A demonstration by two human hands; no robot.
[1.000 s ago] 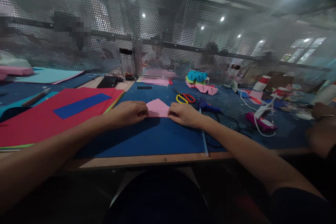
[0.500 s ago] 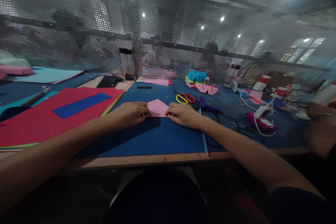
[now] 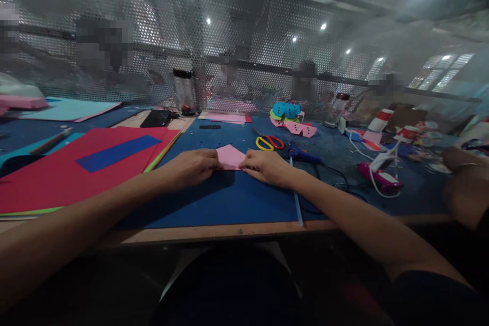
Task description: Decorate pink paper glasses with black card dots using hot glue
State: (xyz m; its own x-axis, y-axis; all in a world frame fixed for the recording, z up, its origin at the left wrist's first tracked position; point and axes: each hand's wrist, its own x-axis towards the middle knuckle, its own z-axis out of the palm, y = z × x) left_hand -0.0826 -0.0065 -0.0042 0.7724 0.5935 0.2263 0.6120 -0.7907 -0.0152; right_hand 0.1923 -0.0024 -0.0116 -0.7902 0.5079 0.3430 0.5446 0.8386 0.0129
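A small pink sheet of paper (image 3: pixel 229 157) with a pointed top lies on the blue mat (image 3: pixel 225 204) in front of me. Its near edge runs straight between my two hands. My left hand (image 3: pixel 200 163) has its fingers curled and closed on the paper's left corner. On the right corner, the fingertips of my right hand (image 3: pixel 263 165) are pinched together. Both hands rest low on the mat, and their fingers hide the paper's side corners. Beyond my right hand lie scissors (image 3: pixel 269 142) with one yellow and one red handle loop.
Red sheets (image 3: pixel 49 173) with a blue strip (image 3: pixel 119 153) lie left. Right are a blue glue gun (image 3: pixel 303 154), a clear stick (image 3: pixel 297 198), and a magenta device (image 3: pixel 382 178) with a white cord. Blue cut-paper shapes (image 3: pixel 287 109) stand behind. Another person's arm (image 3: pixel 464 188) reaches in at far right.
My fingers have shifted slightly inward along the paper's near edge. The paper stays in the same place. At far right, the other person's hand has moved a little.
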